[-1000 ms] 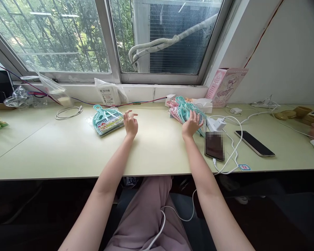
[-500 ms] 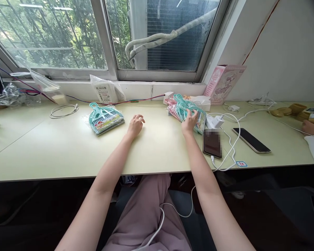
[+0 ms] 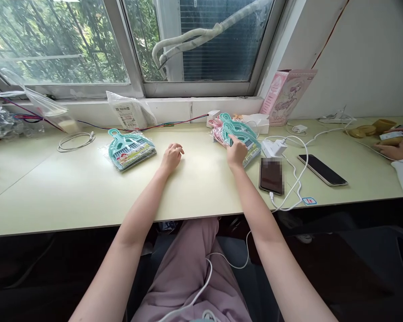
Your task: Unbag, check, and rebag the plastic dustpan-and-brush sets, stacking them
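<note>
Right hand (image 3: 237, 152), mine, at the right packet pile (image 3: 242, 126): the index finger points forward onto the teal handles, the other fingers curl under, and the thumb is unclear, so whether I pinch anything I cannot tell. Left hand (image 3: 173, 157): loosely curled, with nothing visible in its grasp, resting on the pale table (image 3: 198, 192) between the two piles and apart from both. As I judge it, the step in hand is contact with the upper teal handles; lifting from here would call for a pinch on one handle alone, since the handles overlap and the clear wrapping may slip.

Both piles consist of wrapped packets with printed cards. Pink handles (image 3: 216, 129) show at the left of the right pile; the left packet pile (image 3: 131, 150) shows teal.

Right of my right hand lie a charging phone (image 3: 271, 176), a white charger (image 3: 274, 147), a looped white cable (image 3: 305, 172) and a dark phone (image 3: 322, 170). Beyond them, at the far right, stands a pink box (image 3: 288, 98); at the right edge, another person's hand (image 3: 396, 150) works beside tan objects (image 3: 362, 130).

Far left: a coiled cable (image 3: 75, 142) and a clear bag (image 3: 127, 112) against the sill. Behind everything, a window (image 3: 53, 42) gives onto foliage and a thick pale pipe (image 3: 201, 36).
</note>
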A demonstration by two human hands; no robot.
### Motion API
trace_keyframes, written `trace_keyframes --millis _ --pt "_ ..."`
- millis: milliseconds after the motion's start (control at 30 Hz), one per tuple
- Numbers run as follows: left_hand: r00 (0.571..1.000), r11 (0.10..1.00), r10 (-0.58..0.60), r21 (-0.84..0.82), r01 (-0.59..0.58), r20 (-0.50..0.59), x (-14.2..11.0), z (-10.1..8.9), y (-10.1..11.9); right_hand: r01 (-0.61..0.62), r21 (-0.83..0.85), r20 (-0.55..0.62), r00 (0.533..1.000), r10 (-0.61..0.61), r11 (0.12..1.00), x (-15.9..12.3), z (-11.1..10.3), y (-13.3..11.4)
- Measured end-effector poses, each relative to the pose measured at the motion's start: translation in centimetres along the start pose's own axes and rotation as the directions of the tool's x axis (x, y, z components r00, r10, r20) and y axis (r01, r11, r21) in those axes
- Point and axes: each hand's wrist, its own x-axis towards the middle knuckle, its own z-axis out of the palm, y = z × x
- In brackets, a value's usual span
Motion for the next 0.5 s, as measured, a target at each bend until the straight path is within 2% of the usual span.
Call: trace_keyframes --millis 167,300,400,500 --pt "1.000 1.000 0.015 -0.006 -0.015 0.006 0.0 0.1 0.0 -0.039 -0.007 -0.016 0.999 0.038 0.999 -0.5 0.0 -0.6" --pt "1.000 1.000 0.016 -0.016 -0.016 0.010 -0.1 -0.1 0.1 -0.049 0.064 -0.089 0.995 0.055 0.997 -0.6 -0.3 -0.6" --pt "1.000 0.999 -0.004 -0.046 0.004 0.015 -0.1 -0.2 0.3 -0.019 0.101 -0.169 0.985 0.036 0.995 -0.5 -1.2 -0.4" --pt "0.999 0.985 -0.039 -0.165 0.040 0.014 0.0 0.0 0.9 0.052 0.045 -0.224 0.974 -0.041 0.998 -0.7 -2.0 -0.8"
